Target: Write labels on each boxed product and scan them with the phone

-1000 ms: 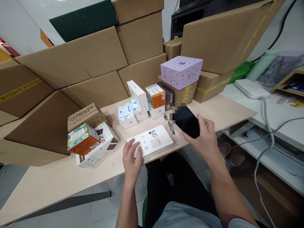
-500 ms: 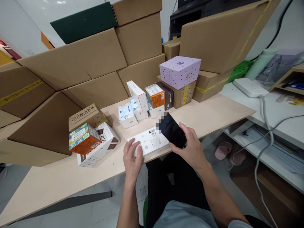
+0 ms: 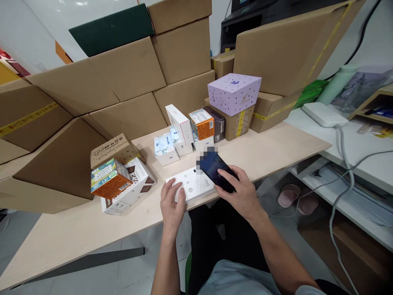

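Note:
In my right hand (image 3: 241,188) is a dark smartphone (image 3: 215,168), gripped by its edges and tilted over the right end of a flat white box (image 3: 192,188). One finger of that hand lies on the phone's screen, which shows a dark bluish glow. The white box lies on the table near its front edge, with small printed marks on top. My left hand (image 3: 172,200) grips the left end of this box, fingers bent over the top and thumb on the near side. Blurred squares cover the phone's far corner and part of the box's print.
Small white-and-blue cartons (image 3: 166,149) stand behind the white box, beside an orange carton (image 3: 202,125). A purple box (image 3: 235,94) sits on a brown one at the back right. Stacked cartons (image 3: 123,180) stand on the left. Large cardboard boxes (image 3: 125,108) wall the table's back.
A finger of my right hand has come onto the phone's screen, and the screen has gone from black to bluish. The phone has shifted slightly left. My left hand stays on the box.

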{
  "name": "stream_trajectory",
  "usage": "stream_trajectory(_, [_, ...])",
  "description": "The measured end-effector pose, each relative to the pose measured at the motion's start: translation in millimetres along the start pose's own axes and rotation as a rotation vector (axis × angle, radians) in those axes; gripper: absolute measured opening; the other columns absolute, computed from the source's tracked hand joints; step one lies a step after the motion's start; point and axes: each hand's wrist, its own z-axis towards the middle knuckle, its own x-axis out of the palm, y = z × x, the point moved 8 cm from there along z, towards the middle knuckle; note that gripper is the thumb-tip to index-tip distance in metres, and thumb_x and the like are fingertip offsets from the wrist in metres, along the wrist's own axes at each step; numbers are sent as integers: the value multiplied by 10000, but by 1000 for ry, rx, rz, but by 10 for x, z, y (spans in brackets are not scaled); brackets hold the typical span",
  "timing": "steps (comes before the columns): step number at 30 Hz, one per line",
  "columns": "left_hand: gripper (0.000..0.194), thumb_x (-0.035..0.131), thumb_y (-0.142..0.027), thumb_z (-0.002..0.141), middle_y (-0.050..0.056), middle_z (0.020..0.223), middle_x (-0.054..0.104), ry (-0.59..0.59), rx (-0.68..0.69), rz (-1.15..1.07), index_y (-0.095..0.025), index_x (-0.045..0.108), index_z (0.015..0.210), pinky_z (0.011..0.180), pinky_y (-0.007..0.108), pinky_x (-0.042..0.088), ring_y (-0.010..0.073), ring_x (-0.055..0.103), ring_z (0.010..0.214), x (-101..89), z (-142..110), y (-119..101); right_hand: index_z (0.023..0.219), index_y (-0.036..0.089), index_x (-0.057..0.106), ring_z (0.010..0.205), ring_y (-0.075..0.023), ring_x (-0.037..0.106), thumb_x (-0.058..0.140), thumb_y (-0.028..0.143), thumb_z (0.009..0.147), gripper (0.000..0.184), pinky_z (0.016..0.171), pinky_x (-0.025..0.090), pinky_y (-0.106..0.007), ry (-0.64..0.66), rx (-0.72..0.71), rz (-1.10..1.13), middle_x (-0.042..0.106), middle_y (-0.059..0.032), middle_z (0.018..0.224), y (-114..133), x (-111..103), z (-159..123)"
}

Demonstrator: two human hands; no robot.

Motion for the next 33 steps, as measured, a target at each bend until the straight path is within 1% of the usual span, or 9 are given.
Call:
stream_trajectory(2, [231, 598, -365, 908, 105, 1318, 600, -1, 3, 2, -246, 728, 1058, 955, 404, 553, 272, 534, 1292, -2, 1, -8, 1200, 228, 645, 1104, -276, 622, 670, 280, 856, 348, 905, 595, -430, 7, -2, -2, 561, -138, 1225, 4, 0, 0])
stream_trajectory(7, [233, 594, -367, 907, 104, 1328, 597, 9, -26, 6, -253, 730, 1057, 854, 361, 587, 292, 515, 1312, 1, 3, -31, 1260, 253, 610, 1106, -266, 620, 657, 271, 867, 396, 901, 594, -424, 21, 0, 4, 561, -125, 1238, 2, -7, 6])
stream_trajectory(12, [230, 600, -367, 901, 101, 1324, 601, 5, -29, -16, -254, 730, 1053, 912, 391, 575, 294, 515, 1315, -5, 0, -53, 1274, 246, 610, 1115, -270, 617, 645, 286, 875, 403, 902, 589, -418, 40, 13, -14, 559, -130, 1242, -34, 13, 5])
stream_trajectory(16, [230, 592, -367, 910, 96, 1335, 593, 16, -30, -1, -258, 726, 1063, 915, 389, 571, 289, 502, 1328, 1, -2, -31, 1306, 229, 603, 1125, -273, 617, 645, 311, 870, 445, 931, 572, -412, 54, 66, -56, 571, -133, 1248, -155, 5, 16])
stream_trajectory(19, [230, 592, -366, 911, 98, 1339, 590, 17, -31, 12, -260, 726, 1066, 855, 366, 584, 292, 500, 1327, 0, -3, -31, 1334, 215, 588, 1092, -288, 630, 647, 362, 861, 499, 921, 564, -432, 69, 166, -129, 590, -143, 1225, -380, -53, 60])
stream_trajectory(21, [232, 593, -368, 909, 104, 1332, 594, 15, -31, 6, -255, 727, 1061, 830, 360, 589, 301, 498, 1327, -2, -3, -40, 1358, 201, 566, 1066, -303, 631, 628, 388, 863, 533, 905, 555, -451, 108, 227, -192, 601, -153, 1202, -578, -94, 113])
stream_trajectory(24, [232, 596, -369, 906, 106, 1329, 596, 13, -39, -16, -250, 729, 1055, 877, 386, 582, 305, 497, 1332, -2, -4, -41, 1383, 187, 531, 1023, -328, 623, 596, 405, 861, 569, 860, 539, -475, 210, 291, -287, 615, -166, 1159, -896, -137, 213])
stream_trajectory(27, [229, 600, -366, 904, 107, 1327, 597, 10, -45, -25, -246, 731, 1048, 955, 420, 555, 298, 499, 1334, -2, -6, -29, 1388, 189, 516, 978, -344, 615, 585, 428, 843, 599, 804, 522, -471, 319, 337, -368, 625, -168, 1113, -1180, -160, 310])
stream_trajectory(33, [222, 604, -357, 904, 103, 1333, 594, 13, -46, -22, -249, 727, 1054, 968, 421, 551, 295, 499, 1336, -2, -7, -30, 1406, 175, 483, 993, -346, 607, 529, 492, 858, 634, 802, 492, -430, 524, 363, -410, 635, -167, 1089, -1546, -79, 395])
